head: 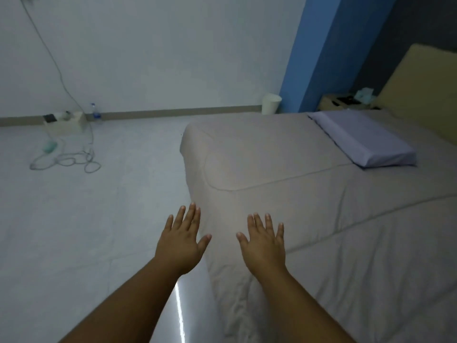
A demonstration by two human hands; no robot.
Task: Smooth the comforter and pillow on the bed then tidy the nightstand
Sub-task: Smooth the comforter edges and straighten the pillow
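A beige comforter [309,206] covers the bed, with wrinkles along its near left edge. A lavender pillow [361,139] lies flat near the headboard at the upper right. Beyond it, the nightstand [331,103] holds a few dark items and a pale tissue box [364,94]. My left hand [181,240] is stretched out flat, fingers spread, at the comforter's left edge, partly over the floor. My right hand [264,243] is flat with fingers spread over the comforter beside it. Whether the palms touch the fabric is not visible. Neither hand holds anything.
A yellow headboard [420,87] stands at the far right. A white bin [271,103] sits by the blue wall. On the floor at the left are a low box [66,122], a water bottle [95,113] and a coiled cable [71,159].
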